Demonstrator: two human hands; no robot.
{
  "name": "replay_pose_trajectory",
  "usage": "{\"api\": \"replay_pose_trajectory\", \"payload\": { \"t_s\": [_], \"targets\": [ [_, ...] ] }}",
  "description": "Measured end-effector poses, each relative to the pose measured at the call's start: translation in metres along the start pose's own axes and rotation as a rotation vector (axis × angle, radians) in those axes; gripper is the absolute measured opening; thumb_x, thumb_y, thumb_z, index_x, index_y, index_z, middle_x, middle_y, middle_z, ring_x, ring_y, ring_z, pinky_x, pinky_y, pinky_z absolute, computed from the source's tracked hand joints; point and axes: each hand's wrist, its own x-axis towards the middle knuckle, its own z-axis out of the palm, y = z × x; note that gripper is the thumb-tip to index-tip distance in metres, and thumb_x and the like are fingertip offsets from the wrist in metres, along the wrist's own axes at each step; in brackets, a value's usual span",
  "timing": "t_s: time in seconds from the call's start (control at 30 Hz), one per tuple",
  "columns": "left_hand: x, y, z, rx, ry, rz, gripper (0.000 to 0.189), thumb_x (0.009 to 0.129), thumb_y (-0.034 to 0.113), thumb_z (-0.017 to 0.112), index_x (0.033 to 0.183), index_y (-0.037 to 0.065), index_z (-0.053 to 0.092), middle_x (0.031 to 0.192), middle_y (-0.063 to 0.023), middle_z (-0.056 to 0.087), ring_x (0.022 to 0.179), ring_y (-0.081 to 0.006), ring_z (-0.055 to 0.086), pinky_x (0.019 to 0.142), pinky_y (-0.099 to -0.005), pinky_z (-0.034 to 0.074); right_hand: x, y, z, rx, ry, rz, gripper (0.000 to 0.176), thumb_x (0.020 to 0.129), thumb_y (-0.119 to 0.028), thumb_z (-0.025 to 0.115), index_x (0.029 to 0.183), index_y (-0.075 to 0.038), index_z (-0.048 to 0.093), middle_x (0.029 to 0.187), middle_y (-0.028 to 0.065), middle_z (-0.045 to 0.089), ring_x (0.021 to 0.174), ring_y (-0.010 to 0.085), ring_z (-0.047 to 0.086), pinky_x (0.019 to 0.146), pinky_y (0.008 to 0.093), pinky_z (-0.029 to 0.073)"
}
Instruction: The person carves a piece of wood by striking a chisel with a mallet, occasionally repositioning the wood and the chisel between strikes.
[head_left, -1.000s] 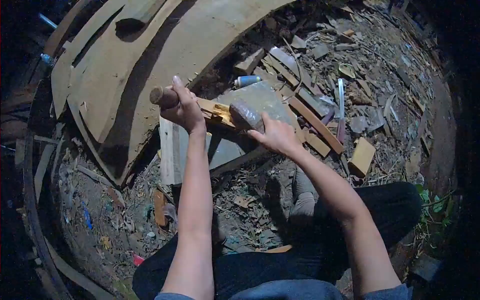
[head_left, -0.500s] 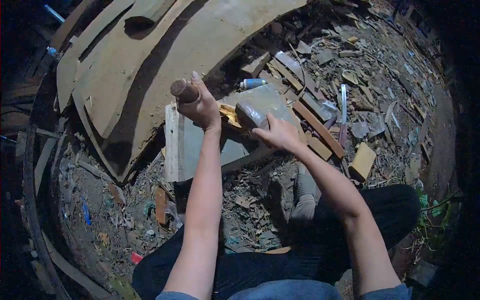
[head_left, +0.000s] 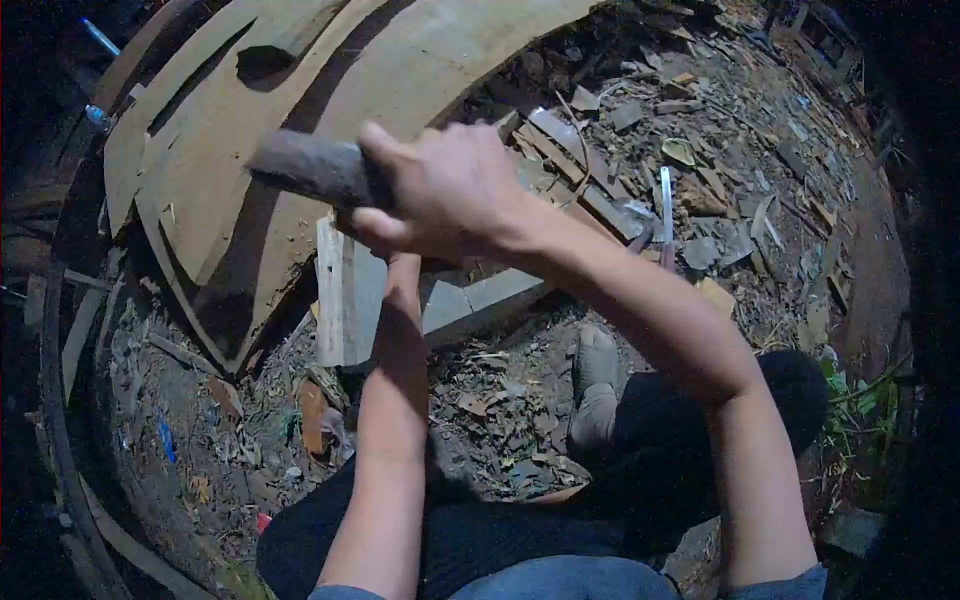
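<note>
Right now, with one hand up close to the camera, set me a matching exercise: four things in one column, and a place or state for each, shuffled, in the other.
Things:
1. right hand
2. left hand
3. pale plank
4. green leaves

Places and states:
A. flat on the littered ground, beside the curved board
B. at the right edge of the view
C. mostly hidden behind the other hand
D. raised, closed on a dark tool

Pairs: 1-D, 2-C, 3-A, 4-B.
</note>
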Motion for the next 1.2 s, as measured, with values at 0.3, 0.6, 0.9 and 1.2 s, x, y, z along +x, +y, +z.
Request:
{"api": "replay_pose_trajectory", "payload": {
  "t_s": [0.3, 0.6, 0.9, 1.2],
  "targets": [
    [-0.012, 0.000, 0.015, 0.046, -0.003, 0.034, 0.024, 0.091, 0.026, 0.066, 0.084, 0.004, 0.061, 0.078, -0.0084, 0.065, 0.071, -0.0189, 0.063, 0.063, -0.0371, 0.048, 0.005, -0.001, -0.009, -0.048, 0.072, -0.083, 0.050, 0.074, -0.050, 0.068, 0.097, -0.009, 0.051, 0.066, 0.0164, 0.066, 0.060, 0.0354, 0.067, 0.053, 0.0454, 0.052],
    [-0.012, -0.003, 0.005, 0.097, -0.031, 0.071, 0.023, 0.091, 0.026, 0.066, 0.086, 0.004, 0.061, 0.080, -0.0082, 0.065, 0.074, -0.0188, 0.063, 0.065, -0.0374, 0.048, -0.002, 0.004, -0.020, -0.069, 0.004, -0.026, 0.053, 0.077, -0.054, 0.065, 0.102, -0.009, 0.053, 0.068, 0.0179, 0.066, 0.063, 0.0374, 0.067, 0.055, 0.0480, 0.052],
    [-0.022, -0.002, 0.001, 0.171, -0.071, 0.093, 0.022, 0.091, 0.026, 0.065, 0.088, 0.005, 0.060, 0.082, -0.0080, 0.065, 0.076, -0.0188, 0.063, 0.067, -0.0377, 0.048, -0.017, 0.005, -0.004, -0.001, -0.134, 0.090, 0.059, 0.076, -0.056, 0.063, 0.104, -0.005, 0.055, 0.080, 0.0229, 0.069, 0.076, 0.0402, 0.069, 0.067, 0.0496, 0.053],
    [-0.028, 0.006, 0.011, 0.103, -0.008, -0.096, 0.018, 0.090, 0.025, 0.061, 0.093, 0.007, 0.060, 0.090, -0.0091, 0.065, 0.087, -0.0234, 0.063, 0.075, -0.0393, 0.048, -0.027, 0.003, -0.028, 0.380, 0.143, 0.199, 0.058, 0.079, -0.049, 0.065, 0.112, -0.004, 0.050, 0.079, 0.0246, 0.066, 0.076, 0.0429, 0.066, 0.066, 0.0465, 0.051]
  ]
}}
